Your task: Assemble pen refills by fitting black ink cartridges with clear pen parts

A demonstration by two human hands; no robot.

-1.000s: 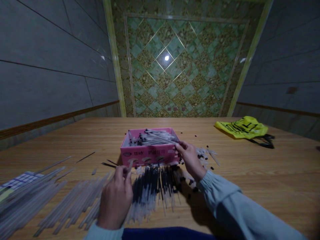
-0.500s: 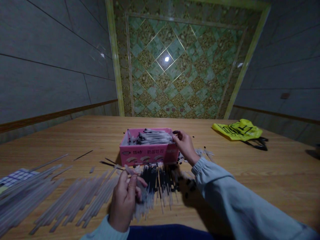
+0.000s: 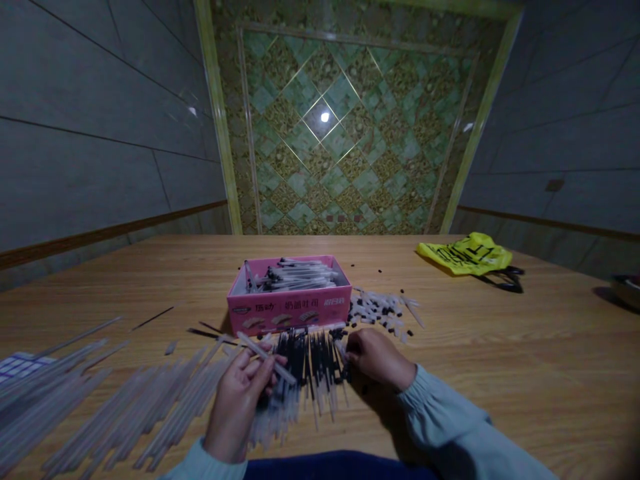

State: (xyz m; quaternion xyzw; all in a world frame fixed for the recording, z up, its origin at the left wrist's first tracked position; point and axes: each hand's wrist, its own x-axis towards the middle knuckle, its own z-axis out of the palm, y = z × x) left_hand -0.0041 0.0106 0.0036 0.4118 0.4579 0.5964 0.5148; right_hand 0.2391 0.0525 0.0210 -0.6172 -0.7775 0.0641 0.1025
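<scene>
My left hand is closed on a translucent pen barrel, tilted across its fingers. Right of it lies a bunch of thin black pen refills with clear lower ends. My right hand is down at the right edge of those refills, fingertips pinched together by some small black pieces. Whatever those fingertips grip is hidden. Just beyond both hands stands an open pink box, filled with whitish, black-ended pens.
Rows of translucent barrels cover the table's left side, beside a checked cloth or paper. Small white and black parts lie scattered right of the box. Farther right are a yellow bag and a dark object at the edge.
My right hand has left the box's right end and come down towards me to the small black pieces. My left hand still holds a barrel, now lying more openly across the fingers.
</scene>
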